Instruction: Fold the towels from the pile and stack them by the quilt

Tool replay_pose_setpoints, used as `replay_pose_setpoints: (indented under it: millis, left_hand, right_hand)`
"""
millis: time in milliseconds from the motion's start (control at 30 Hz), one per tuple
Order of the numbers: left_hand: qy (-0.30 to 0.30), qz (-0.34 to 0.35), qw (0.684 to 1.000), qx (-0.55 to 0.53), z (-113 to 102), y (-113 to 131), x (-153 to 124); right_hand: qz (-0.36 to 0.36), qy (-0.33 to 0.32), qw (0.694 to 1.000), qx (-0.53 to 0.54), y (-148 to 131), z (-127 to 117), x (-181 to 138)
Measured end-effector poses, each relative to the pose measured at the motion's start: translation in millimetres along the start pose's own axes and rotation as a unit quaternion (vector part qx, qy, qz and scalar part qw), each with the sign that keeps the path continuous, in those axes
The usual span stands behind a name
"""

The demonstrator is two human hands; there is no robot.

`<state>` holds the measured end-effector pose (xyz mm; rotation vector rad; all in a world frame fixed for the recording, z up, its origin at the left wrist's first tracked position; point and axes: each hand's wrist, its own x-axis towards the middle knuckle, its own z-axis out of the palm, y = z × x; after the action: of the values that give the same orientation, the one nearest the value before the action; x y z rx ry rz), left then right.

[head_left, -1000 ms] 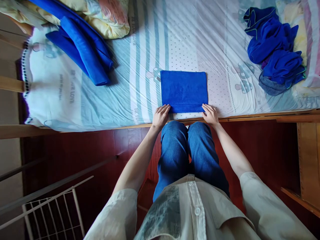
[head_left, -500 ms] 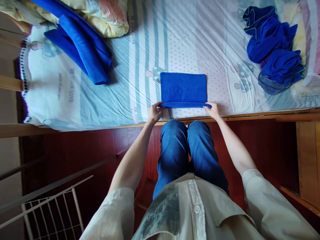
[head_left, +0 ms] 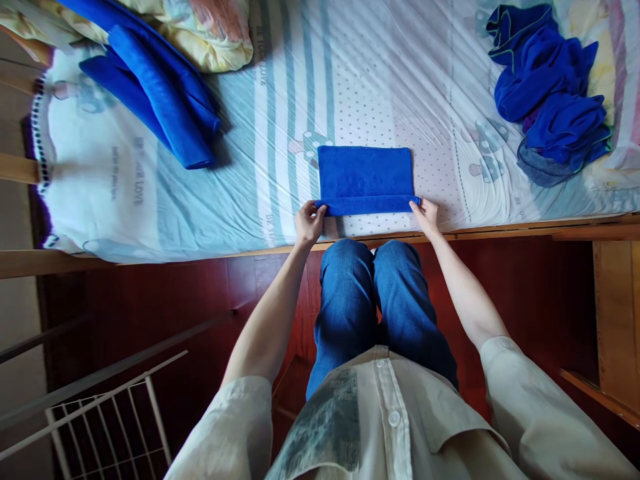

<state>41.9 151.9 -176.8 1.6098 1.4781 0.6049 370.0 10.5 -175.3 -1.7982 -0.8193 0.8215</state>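
Note:
A blue cloth [head_left: 365, 172], folded into a rectangle, lies on the bed close to its front edge. Its near edge is turned up into a narrow band running across the full width. At the left end of that band, my left hand [head_left: 310, 221] pinches the fabric between thumb and fingers. My right hand [head_left: 425, 215] grips the opposite end in the same way. The far part of the cloth lies flat on the sheet.
The bed sheet [head_left: 285, 120] is striped and dotted. Rolled blue fabric [head_left: 160, 100] and a yellow quilt [head_left: 215, 40] lie at the left, a heap of crumpled blue cloths [head_left: 550, 87] at the right. A white wire rack [head_left: 110, 420] stands lower left.
The near edge has turned further over onto the cloth, so the band looks wider and flatter. Both hands still grip its ends, with only slight movement.

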Motion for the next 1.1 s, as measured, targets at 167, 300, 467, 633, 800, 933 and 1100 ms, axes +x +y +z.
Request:
replay_pose_setpoints:
  millis: [167, 300, 467, 633, 800, 933, 1100]
  left_hand:
    - [0.039, -0.023, 0.998, 0.042, 1.8, -6.8, -8.8]
    - [0.053, -0.055, 0.996, 0.043, 5.3, -8.7, -14.9]
    - [0.067, -0.076, 0.994, 0.029, 12.7, -8.8, -14.2]
    - [0.099, -0.061, 0.993, 0.008, 20.4, -15.0, -14.6]
    - [0.088, -0.054, 0.995, -0.001, 19.7, -23.2, -12.0]
    - [0.091, -0.044, 0.995, -0.008, 19.5, -25.8, -11.1]
    - [0.106, -0.044, 0.993, -0.01, 23.2, -25.6, -13.1]
  right_hand:
    - [-0.007, -0.002, 0.999, -0.033, 8.2, -6.0, -3.2]
    - [-0.027, 0.015, 0.998, -0.061, 11.6, 0.6, -8.1]
    - [-0.013, 0.107, 0.985, -0.134, 15.4, 20.4, -20.7]
    - [-0.02, 0.14, 0.971, -0.192, 23.0, 29.9, -23.6]
    - [-0.029, 0.148, 0.963, -0.223, 30.6, 30.0, -18.6]
    - [-0.025, 0.159, 0.96, -0.227, 33.2, 31.7, -18.4]
    - [-0.024, 0.168, 0.961, -0.219, 34.2, 32.0, -19.5]
